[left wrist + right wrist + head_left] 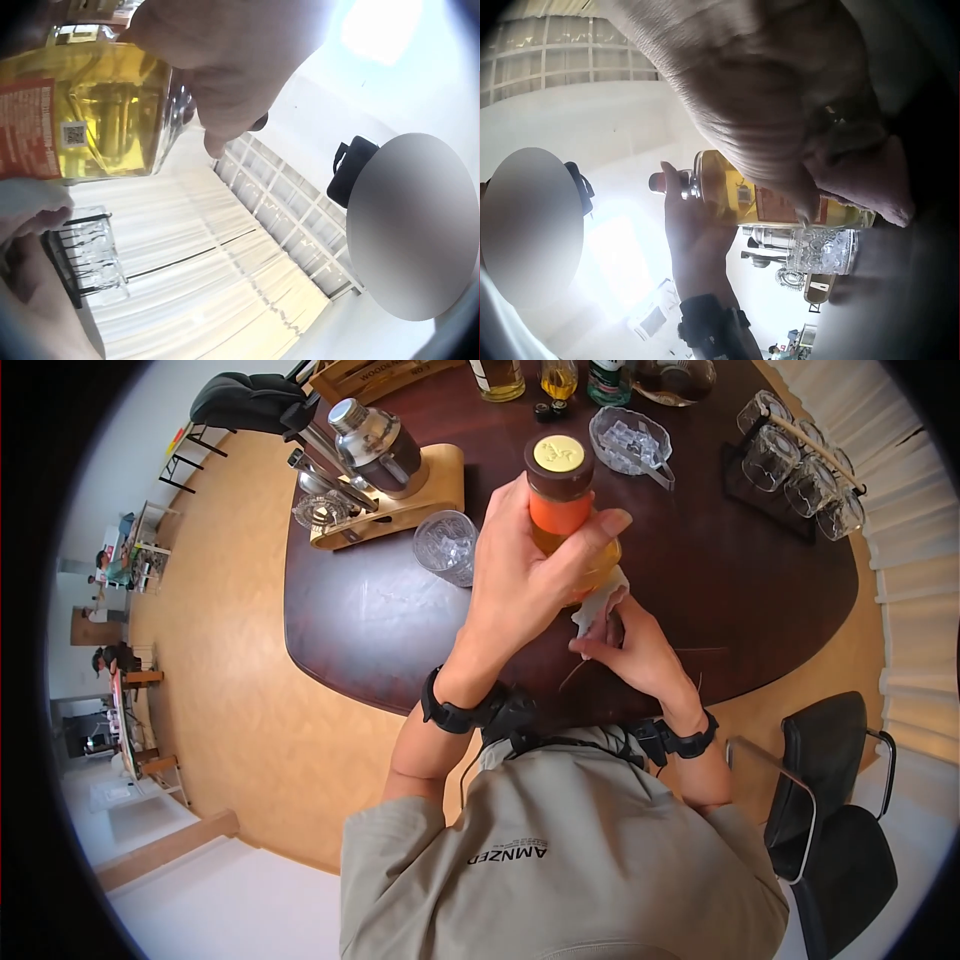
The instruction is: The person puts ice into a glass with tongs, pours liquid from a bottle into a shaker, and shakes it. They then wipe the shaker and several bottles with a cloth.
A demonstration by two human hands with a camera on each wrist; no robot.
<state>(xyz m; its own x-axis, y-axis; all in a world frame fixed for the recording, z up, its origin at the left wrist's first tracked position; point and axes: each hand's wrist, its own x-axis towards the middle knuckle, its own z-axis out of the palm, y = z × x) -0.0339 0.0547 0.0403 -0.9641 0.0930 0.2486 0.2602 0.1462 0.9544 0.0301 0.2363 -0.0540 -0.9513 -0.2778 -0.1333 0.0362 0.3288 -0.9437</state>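
Observation:
My left hand [520, 565] grips the neck of a liquor bottle [112, 112] of yellow liquid, which has a dark cap and a red label. The bottle leans above the near part of the table. Lower down, my right hand [645, 655] holds a crumpled white cloth [600, 605] against the bottle's lower part. In the right wrist view the right hand hides part of the bottle's side and base. A cut-glass tumbler [447, 548] with ice stands just left of my left hand.
A wooden stand [445, 480] with a metal shaker [385, 450] and bar tools is at the left. Behind the bottle sits a glass ice bowl [628, 445] with tongs. A rack of glasses [800, 460] stands right, more bottles [497, 378] at the back. A black chair [825, 790] is nearby.

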